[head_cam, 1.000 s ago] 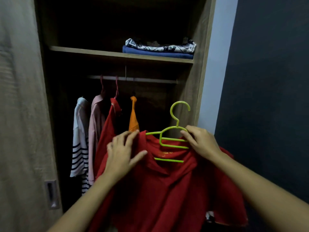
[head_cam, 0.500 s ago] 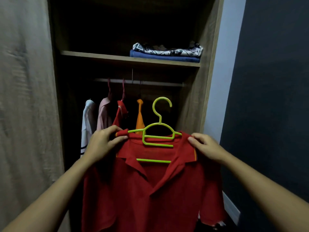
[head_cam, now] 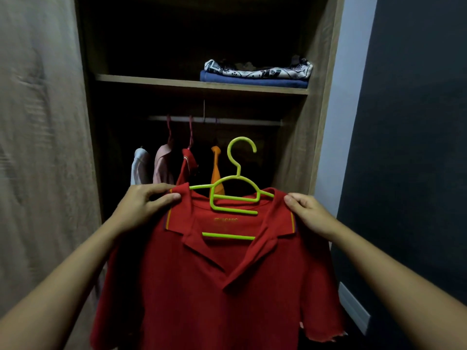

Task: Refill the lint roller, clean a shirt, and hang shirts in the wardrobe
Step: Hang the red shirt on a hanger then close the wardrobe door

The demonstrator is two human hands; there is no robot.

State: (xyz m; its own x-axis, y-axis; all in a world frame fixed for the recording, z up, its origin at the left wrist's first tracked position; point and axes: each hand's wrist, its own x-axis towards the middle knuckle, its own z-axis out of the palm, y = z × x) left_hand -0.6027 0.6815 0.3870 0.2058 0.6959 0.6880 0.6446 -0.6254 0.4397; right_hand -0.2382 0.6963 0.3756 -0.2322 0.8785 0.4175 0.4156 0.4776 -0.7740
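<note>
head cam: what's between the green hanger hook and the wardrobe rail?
Head view shows nothing: dark bare gap between the lime-green plastic hanger's hook and the pale wardrobe rail. The orange hanging garment sits left of it.

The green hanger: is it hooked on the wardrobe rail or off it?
Off. The green hanger has its hook free below the rail, while both hands hold the red shirt by its shoulders.

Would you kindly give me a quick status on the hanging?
Left hand and right hand pinch red shirt shoulders. Green hanger in collar, not on rail. Rail's right end free.
</note>
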